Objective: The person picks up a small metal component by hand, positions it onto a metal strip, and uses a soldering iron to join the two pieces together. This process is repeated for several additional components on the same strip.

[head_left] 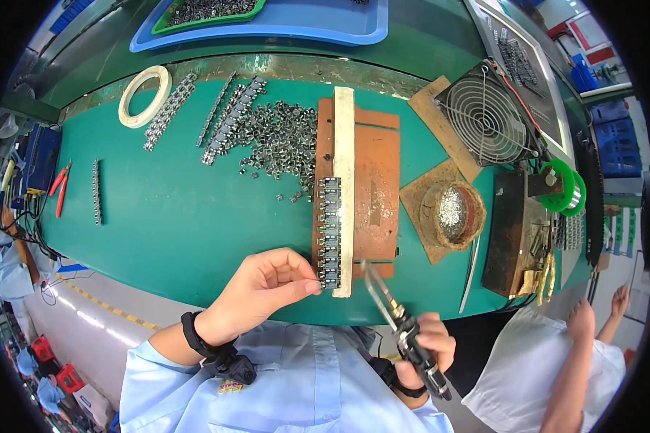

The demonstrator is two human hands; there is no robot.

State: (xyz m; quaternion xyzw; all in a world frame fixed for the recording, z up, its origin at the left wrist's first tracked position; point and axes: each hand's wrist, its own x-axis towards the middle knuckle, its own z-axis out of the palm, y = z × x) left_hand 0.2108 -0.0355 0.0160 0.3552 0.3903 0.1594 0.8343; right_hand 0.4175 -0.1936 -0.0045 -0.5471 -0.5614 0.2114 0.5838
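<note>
A row of small black-and-silver electronic components [329, 231] lies along the cream-coloured bar [344, 166] of a brown fixture [375, 195]. At the near end of this row is my left hand [267, 281], thumb and forefinger pinched together; whatever is between the fingertips is too small to make out. My right hand [433, 343] is closed around the black handle of a soldering iron [412, 339]. The iron's metal tip points up and left, close to the fixture's near end and apart from the row. Left of the fixture spreads a pile of loose small metal parts [282, 137].
Strips of components [235, 119] and a tape roll [144, 97] lie at the far left, red-handled pliers [61, 189] nearer. On the right stand a fan [487, 115], a round pot [477, 216], a dark metal box [505, 231] and a green spool [572, 187]. A blue tray [318, 32] sits behind.
</note>
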